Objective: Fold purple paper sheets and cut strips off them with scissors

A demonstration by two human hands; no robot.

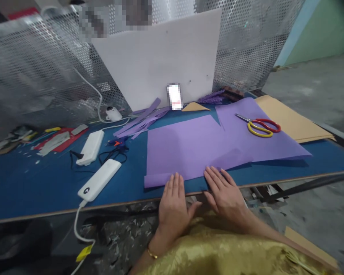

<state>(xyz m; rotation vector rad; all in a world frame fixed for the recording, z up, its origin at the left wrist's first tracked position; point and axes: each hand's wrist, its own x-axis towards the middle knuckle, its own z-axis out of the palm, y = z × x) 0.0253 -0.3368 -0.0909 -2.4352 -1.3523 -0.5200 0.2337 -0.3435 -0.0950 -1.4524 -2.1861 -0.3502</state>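
Note:
A large sheet of purple paper [177, 147] lies on the blue tabletop, its near edge turned up in a narrow fold at the left. My left hand [174, 204] rests flat with fingers stretched out, the tips touching that near edge. My right hand [225, 191] lies flat farther right, its fingertips on the same edge where the paper lifts a little. Neither hand grips anything. Scissors with one red and one yellow handle [260, 128] lie on a second part of purple paper [243, 110] to the right; whether the two parts are joined I cannot tell.
Purple strips [146, 120] lie behind at the left, near a glue gun [117, 143] and white power strips [100, 179] with cords. Tan sheets [292, 118] are at the right. A lit phone [174, 96] leans on a white board [166, 57]. The table's front edge runs under my hands.

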